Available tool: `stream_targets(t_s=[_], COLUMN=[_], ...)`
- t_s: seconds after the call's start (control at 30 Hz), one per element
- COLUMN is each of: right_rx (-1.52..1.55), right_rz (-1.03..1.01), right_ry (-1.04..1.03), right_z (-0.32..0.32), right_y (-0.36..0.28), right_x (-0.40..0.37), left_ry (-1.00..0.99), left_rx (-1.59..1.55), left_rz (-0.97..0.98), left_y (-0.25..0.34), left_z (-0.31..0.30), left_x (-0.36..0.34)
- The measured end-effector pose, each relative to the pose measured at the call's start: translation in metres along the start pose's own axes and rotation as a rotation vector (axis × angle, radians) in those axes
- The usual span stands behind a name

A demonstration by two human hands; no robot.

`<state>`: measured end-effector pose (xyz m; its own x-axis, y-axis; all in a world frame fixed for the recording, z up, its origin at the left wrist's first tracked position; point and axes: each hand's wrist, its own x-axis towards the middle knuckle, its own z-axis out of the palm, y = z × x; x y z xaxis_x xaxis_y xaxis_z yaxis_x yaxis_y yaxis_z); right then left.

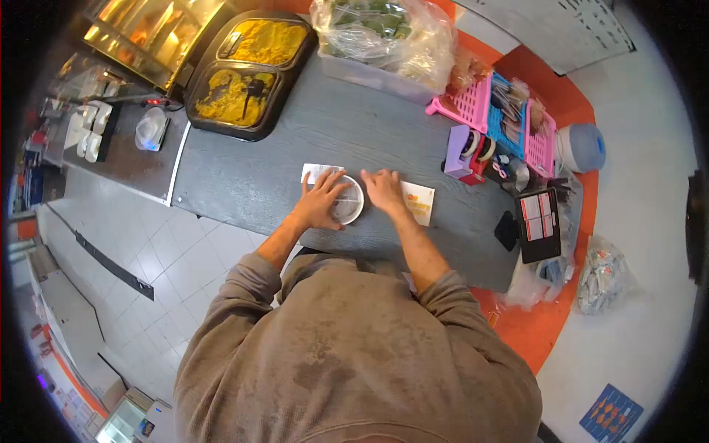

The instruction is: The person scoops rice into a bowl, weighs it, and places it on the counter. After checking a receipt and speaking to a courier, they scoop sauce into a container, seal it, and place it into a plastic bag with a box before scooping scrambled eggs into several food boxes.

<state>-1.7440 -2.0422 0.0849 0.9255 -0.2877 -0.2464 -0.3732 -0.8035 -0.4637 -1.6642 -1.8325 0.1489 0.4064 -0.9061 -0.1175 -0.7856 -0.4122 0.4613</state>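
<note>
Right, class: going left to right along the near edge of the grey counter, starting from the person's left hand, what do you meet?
left hand → clear round tub → right hand → yellow card → purple tape holder → black box

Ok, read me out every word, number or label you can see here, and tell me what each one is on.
No text here is legible enough to quote.
White slip by the left hand: print too small.
Yellow card by the right hand: orange print, blurred.
Black holder, red-and-white labels: too small.
White sheet at top right: rows of print, too small.
Blue sheet on the floor: orange marks, unreadable.
</note>
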Motion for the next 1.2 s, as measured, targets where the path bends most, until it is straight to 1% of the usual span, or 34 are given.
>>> stream_targets(t_s=[0.03, 0.07, 0.13, 0.17, 0.2, 0.27, 0.3, 0.33, 0.37, 0.4, 0.43, 0.47, 0.5, 0.53, 0.57, 0.6, 0.63, 0.67, 0.7, 0.73, 0.8, 0.9, 0.93, 1.0, 1.07, 1.1, 1.17, 1.2], right_rx=[0.050, 0.091, 0.175, 0.117, 0.061, 0.025, 0.028, 0.397, 0.749, 0.969, 1.205, 1.440, 1.652, 1.654, 1.763, 1.865, 1.865, 1.726, 1.578, 1.576, 1.038, 0.221, 0.219, 1.058, 0.963, 1.067, 0.634, 0.632], right_rz=[0.055, 0.111, 0.080, 0.216, 0.350, 0.628, 0.619, 0.706, 0.773, 0.825, 0.859, 0.894, 0.895, 0.889, 0.804, 0.715, 0.716, 0.512, 0.314, 0.319, 0.551, 0.772, 0.761, 0.550, 0.279, 0.108, -0.303, -0.304], right_ry=[0.240, 0.489, 0.876, 1.002, 1.123, 1.113, 1.108, 0.844, 0.543, 0.542, 0.493, 0.439, 0.462, 0.443, 0.596, 0.751, 0.739, 0.801, 0.852, 0.843, 0.780, 0.640, 0.638, 0.252, -0.072, -0.371, -0.412, -0.413], right_z=[-0.039, -0.069, -0.099, -0.111, -0.118, -0.106, -0.114, -0.121, -0.120, -0.136, -0.127, -0.121, -0.127, -0.129, -0.132, -0.132, -0.117, -0.098, -0.087, -0.082, -0.076, -0.080, -0.086, -0.108, -0.097, -0.087, -0.058, -0.051], right_y=[-0.011, -0.009, 0.042, 0.072, 0.105, 0.198, 0.227, 0.249, 0.256, 0.231, 0.251, 0.272, 0.265, 0.256, 0.243, 0.235, 0.243, 0.248, 0.250, 0.255, 0.261, 0.259, 0.241, 0.153, 0.091, 0.068, 0.017, 0.001], right_x=[-0.010, -0.017, -0.033, -0.040, -0.043, -0.039, -0.035, -0.029, -0.023, -0.027, -0.023, -0.020, -0.027, -0.035, -0.044, -0.049, -0.053, -0.056, -0.062, -0.067, -0.081, -0.072, -0.066, -0.060, -0.038, -0.024, -0.003, 0.003], left_ry=[-0.004, -0.001, 0.308, 0.261, 0.259, 0.365, 0.217, 0.221, 0.024, -0.174, -0.227, -0.233, -0.168, -0.098, -0.030, -0.023, 0.069, 0.162, 0.216, 0.214, 0.274, 0.298, 0.311, 0.301, 0.244, 0.246, 0.238, 0.230], left_rx=[0.093, 0.094, -0.080, -0.123, -0.126, -0.136, -0.134, -0.134, -0.021, 0.086, 0.195, 0.194, 0.160, 0.128, 0.070, 0.074, -0.081, -0.239, -0.264, -0.267, -0.364, -0.380, -0.404, -0.409, -0.263, -0.273, -0.276, -0.276], left_rz=[-0.029, 0.003, -0.512, -0.698, -0.693, -0.643, -0.594, -0.611, -0.371, -0.131, -0.084, -0.107, -0.134, -0.155, -0.269, -0.280, -0.437, -0.591, -0.678, -0.687, -0.762, -0.754, -0.747, -0.756, -0.736, -0.745, -0.737, -0.731], left_y=[0.007, 0.019, 0.050, 0.064, 0.065, 0.056, 0.053, 0.047, 0.039, 0.036, 0.042, 0.043, 0.042, 0.040, 0.037, 0.035, 0.034, 0.033, 0.033, 0.034, 0.038, 0.036, 0.035, 0.043, 0.043, 0.043, 0.043, 0.043], left_z=[-0.001, 0.002, 0.015, 0.020, 0.030, 0.053, 0.039, 0.027, 0.015, 0.002, -0.016, -0.015, -0.014, -0.014, -0.009, -0.004, 0.003, 0.012, 0.021, 0.031, 0.046, 0.062, 0.065, 0.056, 0.059, 0.058, 0.055, 0.053], left_x=[0.003, 0.008, 0.009, 0.015, 0.017, 0.018, 0.019, 0.019, 0.017, 0.012, 0.007, 0.000, -0.005, -0.007, -0.013, -0.019, -0.027, -0.034, -0.040, -0.045, -0.054, -0.059, -0.059, -0.059, -0.060, -0.061, -0.059, -0.060])
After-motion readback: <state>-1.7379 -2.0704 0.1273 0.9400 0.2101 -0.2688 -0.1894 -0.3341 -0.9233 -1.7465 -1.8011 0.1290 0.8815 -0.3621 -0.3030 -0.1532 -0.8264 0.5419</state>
